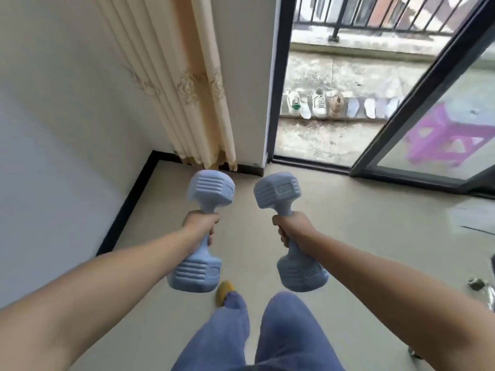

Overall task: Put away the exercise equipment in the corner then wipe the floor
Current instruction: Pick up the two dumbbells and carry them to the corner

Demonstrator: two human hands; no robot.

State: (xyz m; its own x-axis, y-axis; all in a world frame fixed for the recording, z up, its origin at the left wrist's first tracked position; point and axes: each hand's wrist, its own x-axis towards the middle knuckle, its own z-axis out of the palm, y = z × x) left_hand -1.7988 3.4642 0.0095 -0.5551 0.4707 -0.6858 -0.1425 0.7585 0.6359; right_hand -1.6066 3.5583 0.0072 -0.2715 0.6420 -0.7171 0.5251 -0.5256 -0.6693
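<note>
I hold two pale blue dumbbells out in front of me above the beige floor. My left hand (pixel 201 226) grips the handle of the left dumbbell (pixel 211 188), whose far head points toward the corner. My right hand (pixel 293 229) grips the handle of the right dumbbell (pixel 276 191) the same way. Both dumbbells are tilted, near heads low by my knees. The room corner (pixel 160 156) with its black skirting lies just ahead and to the left, below a cream curtain (pixel 187 97).
An open sliding glass door (pixel 417 108) on the right leads to a balcony with a row of shoes (pixel 321 103) and a railing. A purple stool (pixel 450 135) shows through the glass. A metal object (pixel 479 285) lies at the right edge. My legs and a yellow slipper (pixel 224 290) are below.
</note>
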